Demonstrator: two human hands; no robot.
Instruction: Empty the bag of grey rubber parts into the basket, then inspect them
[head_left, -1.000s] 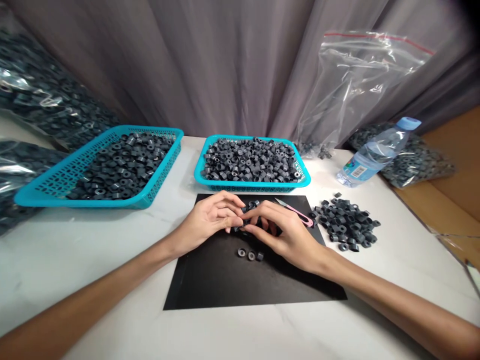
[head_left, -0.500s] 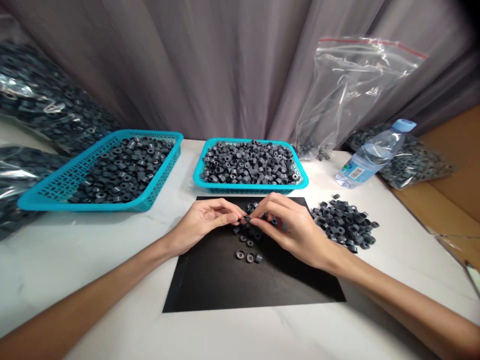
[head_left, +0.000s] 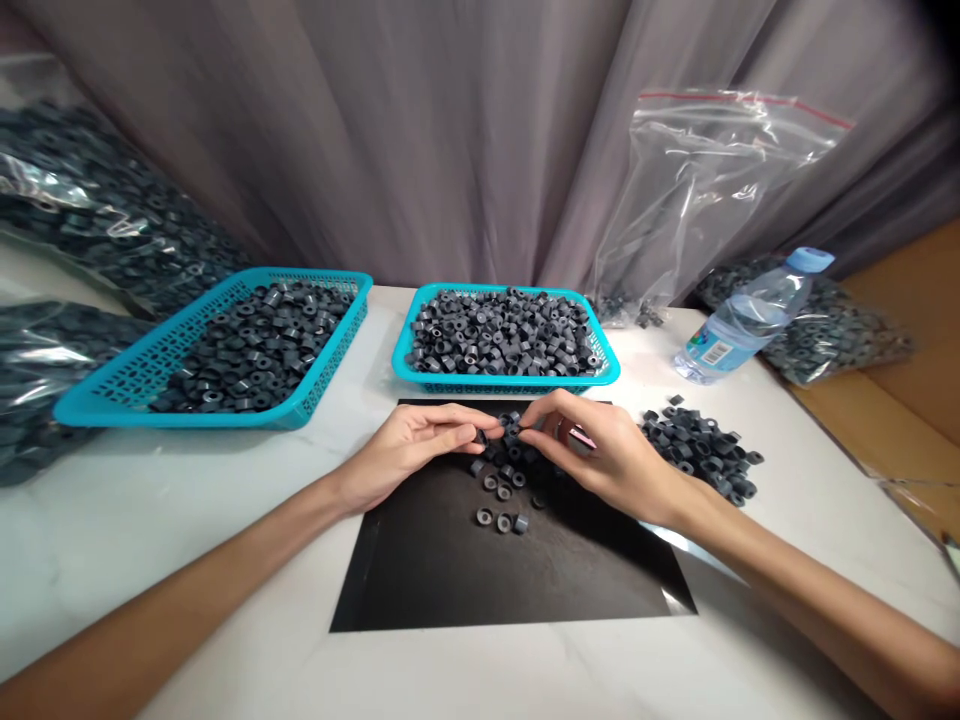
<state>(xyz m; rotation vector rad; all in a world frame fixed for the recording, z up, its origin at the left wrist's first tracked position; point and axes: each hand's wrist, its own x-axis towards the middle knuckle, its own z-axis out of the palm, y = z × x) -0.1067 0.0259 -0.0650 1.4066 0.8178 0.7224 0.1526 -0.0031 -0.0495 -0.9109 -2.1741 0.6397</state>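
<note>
My left hand (head_left: pixel 411 446) is closed in a pinch on a small dark grey ring-shaped cap (head_left: pixel 481 437) above the black mat (head_left: pixel 420 580). Just to its right, my right hand (head_left: pixel 600 445) has thumb and forefinger pinched together; what lies between their tips is too small to make out. A small gap separates the fingertips of both hands. Beneath and between them, several loose grey caps (head_left: pixel 504 492) lie on the mat, some showing a pale inner face with a hole. My right hand hides part of this group.
Behind the mat stands a blue basket (head_left: pixel 510 380) full of caps, with a second blue basket (head_left: pixel 187 418) at left. A heap of caps (head_left: pixel 701 450) lies right of the mat. Farther right are a water bottle (head_left: pixel 750 310), a clear zip bag (head_left: pixel 675 200) and a filled bag (head_left: pixel 840 330).
My right hand has drawn slightly right, so the fingertips that met over one cap are now apart. My left hand stays nearly in place. The whole view has shifted slightly.
</note>
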